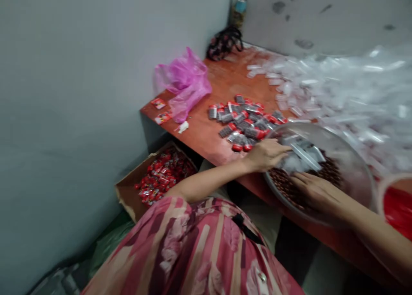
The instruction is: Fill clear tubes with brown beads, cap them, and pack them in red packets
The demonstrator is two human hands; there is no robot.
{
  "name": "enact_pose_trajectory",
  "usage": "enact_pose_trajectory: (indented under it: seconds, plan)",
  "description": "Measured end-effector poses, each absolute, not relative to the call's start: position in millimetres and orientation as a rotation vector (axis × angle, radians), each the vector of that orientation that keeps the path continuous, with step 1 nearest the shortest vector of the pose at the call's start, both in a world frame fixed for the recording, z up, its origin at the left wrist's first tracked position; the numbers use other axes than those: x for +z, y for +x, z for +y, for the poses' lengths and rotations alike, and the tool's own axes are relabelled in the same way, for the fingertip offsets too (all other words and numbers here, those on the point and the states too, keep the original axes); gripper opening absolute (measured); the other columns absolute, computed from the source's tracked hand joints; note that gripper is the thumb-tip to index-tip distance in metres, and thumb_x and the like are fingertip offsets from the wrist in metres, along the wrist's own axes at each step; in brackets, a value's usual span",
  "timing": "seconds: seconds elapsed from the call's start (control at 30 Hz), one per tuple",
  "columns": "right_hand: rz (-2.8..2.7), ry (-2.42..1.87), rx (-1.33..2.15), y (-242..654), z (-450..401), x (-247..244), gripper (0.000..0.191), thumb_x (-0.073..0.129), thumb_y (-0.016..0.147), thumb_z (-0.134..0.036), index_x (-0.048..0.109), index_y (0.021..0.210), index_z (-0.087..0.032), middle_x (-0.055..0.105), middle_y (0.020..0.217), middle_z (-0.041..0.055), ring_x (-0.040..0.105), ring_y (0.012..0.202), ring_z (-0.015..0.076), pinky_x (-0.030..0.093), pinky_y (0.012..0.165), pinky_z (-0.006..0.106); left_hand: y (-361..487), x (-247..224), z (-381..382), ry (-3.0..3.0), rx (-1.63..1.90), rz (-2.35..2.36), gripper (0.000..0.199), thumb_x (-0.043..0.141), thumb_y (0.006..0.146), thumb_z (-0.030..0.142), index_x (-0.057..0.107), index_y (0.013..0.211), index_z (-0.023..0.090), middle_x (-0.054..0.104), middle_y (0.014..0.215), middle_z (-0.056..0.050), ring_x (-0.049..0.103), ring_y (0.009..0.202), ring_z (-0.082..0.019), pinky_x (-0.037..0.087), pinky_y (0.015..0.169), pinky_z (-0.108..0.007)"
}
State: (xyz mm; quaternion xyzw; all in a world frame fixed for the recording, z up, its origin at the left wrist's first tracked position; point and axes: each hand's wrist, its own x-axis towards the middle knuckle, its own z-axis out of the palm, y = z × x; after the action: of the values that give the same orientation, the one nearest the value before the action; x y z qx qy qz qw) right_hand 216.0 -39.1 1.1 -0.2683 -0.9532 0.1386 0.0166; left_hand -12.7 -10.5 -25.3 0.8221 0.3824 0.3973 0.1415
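Note:
My left hand (265,155) reaches over a steel basin (357,158) and grips a small clear plastic bag (301,156), which is slightly blurred. My right hand (317,194) lies with its fingers apart on a mass of small brown pellets (328,171) inside the basin, and I cannot see anything held in it. Several more clear plastic bags (341,89) form a large heap behind the basin. Left of the basin, a pile of small sealed packets with red ends (241,121) lies on the orange-red tabletop (206,136).
A cardboard box (127,196) of red packets (162,175) stands below the table's left edge. A pink plastic bag (183,85) and a black bag (223,44) lie on the table against grey walls. A red-lined bowl (397,209) sits at the right.

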Motion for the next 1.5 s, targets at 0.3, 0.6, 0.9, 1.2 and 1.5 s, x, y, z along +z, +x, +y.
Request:
enact_pose_trajectory:
  seconds: [0.3,0.6,0.9,1.2,1.5]
  plan:
    - [-2.059,-1.361,1.369,215.7,-44.3,18.3,0.046,0.068,0.074,-0.029,0.056,0.117,-0.020,0.066,0.115,0.0080,0.062,0.107,0.0259,0.049,0.092,0.041,-14.5,-6.8,-10.2,2.114,1.207,1.045,0.026,0.054,0.089,0.018,0.067,0.111,0.017,0.073,0.105,-0.009,0.068,0.098,-0.017,0.051,0.093,-0.035]
    - [-1.361,-1.087,1.478,209.9,-67.9,22.9,0.042,0.079,0.068,-0.028,0.061,0.106,-0.022,0.070,0.107,0.0046,0.067,0.099,0.0197,0.055,0.086,0.037,12.1,19.0,-33.3,1.683,0.787,0.711,0.049,0.066,0.073,0.016,0.064,0.122,0.016,0.068,0.120,-0.008,0.063,0.112,-0.026,0.046,0.099,-0.038]
    - [-1.139,-1.086,1.221,194.8,-79.3,10.4,0.039,0.081,0.063,-0.027,0.063,0.097,-0.023,0.071,0.095,0.0000,0.067,0.091,0.0169,0.055,0.085,0.034,21.8,-0.6,-35.9,1.371,0.943,0.728,0.044,0.072,0.069,0.024,0.068,0.111,0.013,0.070,0.115,-0.009,0.064,0.108,-0.025,0.047,0.098,-0.038]
    - [-1.475,-1.186,0.909,204.7,-86.0,16.2,0.033,0.071,0.078,-0.036,0.062,0.107,-0.024,0.063,0.114,0.0052,0.061,0.108,0.0206,0.051,0.095,0.038,15.6,9.1,-46.6,1.663,0.965,0.812,0.024,0.056,0.085,0.027,0.065,0.106,0.019,0.071,0.101,-0.004,0.065,0.096,-0.018,0.049,0.090,-0.032]
    - [-1.899,-1.220,0.564,217.8,-93.2,51.7,0.032,0.057,0.089,-0.033,0.062,0.120,-0.026,0.063,0.123,0.0085,0.058,0.116,0.0236,0.045,0.102,0.043,24.8,14.9,-34.5,1.633,0.898,0.565,0.030,0.064,0.077,0.020,0.066,0.107,0.018,0.069,0.109,-0.007,0.062,0.103,-0.021,0.046,0.096,-0.035]
